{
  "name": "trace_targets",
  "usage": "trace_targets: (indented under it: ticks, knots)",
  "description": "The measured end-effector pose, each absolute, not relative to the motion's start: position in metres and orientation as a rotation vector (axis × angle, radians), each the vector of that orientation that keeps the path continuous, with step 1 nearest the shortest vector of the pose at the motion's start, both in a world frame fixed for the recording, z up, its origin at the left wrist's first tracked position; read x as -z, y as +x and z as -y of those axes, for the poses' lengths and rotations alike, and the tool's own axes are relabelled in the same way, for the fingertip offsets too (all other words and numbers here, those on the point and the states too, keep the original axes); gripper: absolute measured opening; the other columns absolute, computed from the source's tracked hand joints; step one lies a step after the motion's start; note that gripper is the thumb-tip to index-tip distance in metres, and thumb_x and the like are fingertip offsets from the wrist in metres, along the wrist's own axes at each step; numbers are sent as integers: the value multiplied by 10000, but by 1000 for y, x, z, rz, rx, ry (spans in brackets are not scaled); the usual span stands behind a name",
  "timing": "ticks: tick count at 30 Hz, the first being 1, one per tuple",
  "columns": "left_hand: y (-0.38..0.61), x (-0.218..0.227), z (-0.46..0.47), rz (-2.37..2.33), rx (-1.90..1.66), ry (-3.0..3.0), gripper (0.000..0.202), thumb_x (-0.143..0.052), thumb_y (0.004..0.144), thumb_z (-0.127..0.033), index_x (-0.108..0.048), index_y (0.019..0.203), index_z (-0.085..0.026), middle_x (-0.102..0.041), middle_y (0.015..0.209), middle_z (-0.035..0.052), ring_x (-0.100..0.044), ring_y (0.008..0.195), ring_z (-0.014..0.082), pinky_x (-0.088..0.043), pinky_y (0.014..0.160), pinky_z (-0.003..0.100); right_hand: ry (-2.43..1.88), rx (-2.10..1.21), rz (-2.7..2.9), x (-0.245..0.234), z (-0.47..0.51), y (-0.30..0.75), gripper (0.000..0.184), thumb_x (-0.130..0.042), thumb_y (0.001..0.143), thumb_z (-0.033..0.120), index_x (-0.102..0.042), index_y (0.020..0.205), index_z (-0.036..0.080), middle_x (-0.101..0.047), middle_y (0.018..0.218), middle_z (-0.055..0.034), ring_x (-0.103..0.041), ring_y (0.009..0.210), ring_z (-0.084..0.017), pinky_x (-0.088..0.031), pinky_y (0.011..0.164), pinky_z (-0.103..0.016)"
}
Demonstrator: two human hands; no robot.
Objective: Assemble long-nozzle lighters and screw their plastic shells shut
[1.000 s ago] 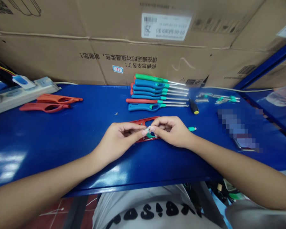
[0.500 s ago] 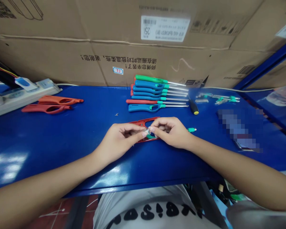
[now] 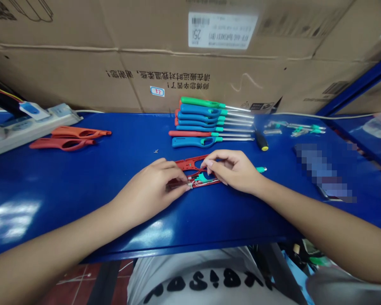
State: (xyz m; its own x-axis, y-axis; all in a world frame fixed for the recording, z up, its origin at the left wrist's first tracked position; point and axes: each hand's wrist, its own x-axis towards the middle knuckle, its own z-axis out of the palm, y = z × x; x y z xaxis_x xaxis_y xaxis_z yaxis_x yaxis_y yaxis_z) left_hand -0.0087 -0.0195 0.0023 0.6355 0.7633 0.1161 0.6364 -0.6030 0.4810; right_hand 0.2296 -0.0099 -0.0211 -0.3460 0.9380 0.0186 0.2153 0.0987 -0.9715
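Note:
A red open lighter half-shell [image 3: 190,164] with a green trigger part [image 3: 204,178] lies on the blue table [image 3: 82,186] in front of me. My left hand [image 3: 152,188] rests on the shell's left end, its fingertips pinched on a small whitish part at the shell's lower edge. My right hand [image 3: 233,169] presses down on the shell's right side, fingers curled over it. A green nozzle tip [image 3: 260,170] sticks out to the right past my right hand.
A stack of finished blue, green and red long lighters [image 3: 206,123] lies behind the hands. Two orange-red shells [image 3: 70,138] lie at the left near a white power strip [image 3: 25,125]. A black-handled screwdriver [image 3: 260,141], small green parts [image 3: 301,129] and cardboard boxes [image 3: 114,63] stand behind.
Both hands were pinching the small part together above the shell. They have now lowered and moved apart, the left to the shell's left end, the right flat on its right side.

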Motion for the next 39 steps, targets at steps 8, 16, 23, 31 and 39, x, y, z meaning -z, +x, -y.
trace_targets:
  ticks: [8,16,23,31,39]
  knots:
    - [-11,-6,21,-1160,-360,2369,136,-676,913,-319,-742,983,-222,-725,949,15,-660,784,162,-467,665,276,-1161,-1286,1696,22,11,229,277,-608,902,423,-656,905,149,-637,703,-2,-422,432,-51,-332,422,-216]
    - [-14,-8,16,-994,-382,2430,134,-651,937,-229,-773,994,-228,-755,973,21,-697,876,172,-509,772,276,-777,-851,2239,19,15,238,236,-591,926,234,-747,1094,179,-761,921,-49,-479,499,-62,-401,486,-215]
    - [-17,-7,17,-1015,-345,2436,112,-636,944,-222,-746,963,-216,-738,975,17,-687,871,171,-491,747,272,-616,-589,2435,20,17,238,279,-567,931,182,-713,1168,163,-775,1077,-72,-723,847,-139,-560,733,-243]
    - [-15,-9,18,-1053,-317,2446,112,-617,941,-196,-728,951,-208,-729,961,22,-682,843,173,-475,706,268,-621,-549,2467,20,18,238,268,-548,944,179,-710,1157,195,-779,1075,-49,-736,937,-152,-577,814,-263]
    - [-14,-8,20,-1076,-302,2447,121,-645,935,-284,-734,960,-205,-717,939,26,-669,817,172,-476,714,282,-598,-545,2461,20,16,238,293,-558,932,169,-702,1188,176,-770,1113,-74,-728,1035,-179,-587,897,-306]
